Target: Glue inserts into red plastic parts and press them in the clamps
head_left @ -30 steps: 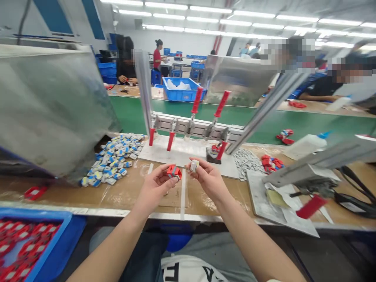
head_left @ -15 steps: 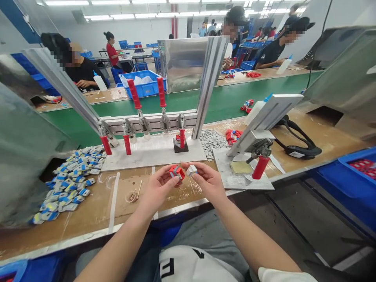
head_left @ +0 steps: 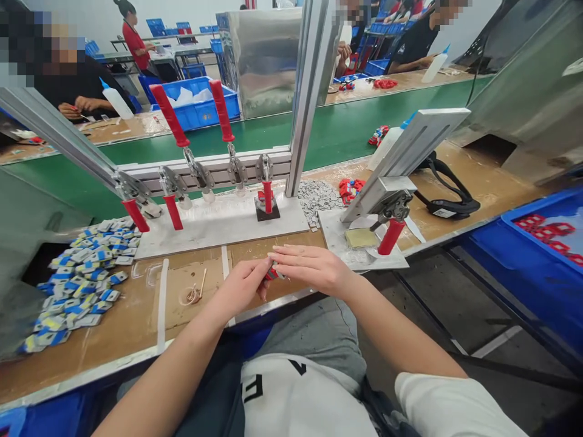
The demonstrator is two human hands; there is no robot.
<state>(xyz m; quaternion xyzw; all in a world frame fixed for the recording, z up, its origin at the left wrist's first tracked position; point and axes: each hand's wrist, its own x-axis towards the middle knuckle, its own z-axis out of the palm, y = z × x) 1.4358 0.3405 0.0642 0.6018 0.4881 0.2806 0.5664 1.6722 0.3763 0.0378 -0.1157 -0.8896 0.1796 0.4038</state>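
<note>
My left hand [head_left: 243, 286] is closed around a small red plastic piece [head_left: 272, 273], held just above the front of the bench. My right hand [head_left: 314, 267] reaches across from the other side, its fingers stretched out flat over the piece and touching the left thumb and fingertips. Most of the piece is hidden beneath those fingers. A small white block, seen earlier in the right fingers, cannot be made out clearly now. Behind the hands, another red piece [head_left: 262, 200] sits on a black base under a red-handled toggle clamp [head_left: 268, 195].
Blue, white and yellow parts [head_left: 84, 273] are piled at left. Grey flat parts [head_left: 314, 199] lie behind a second clamp stand [head_left: 364, 221]. A rubber band and stick [head_left: 194, 295] lie on the bench. A green conveyor [head_left: 337, 142] runs behind; co-workers sit across it.
My right hand has gone from pinching a small white block to lying flat over the red piece, and the hands have come together. The view has tilted down.
</note>
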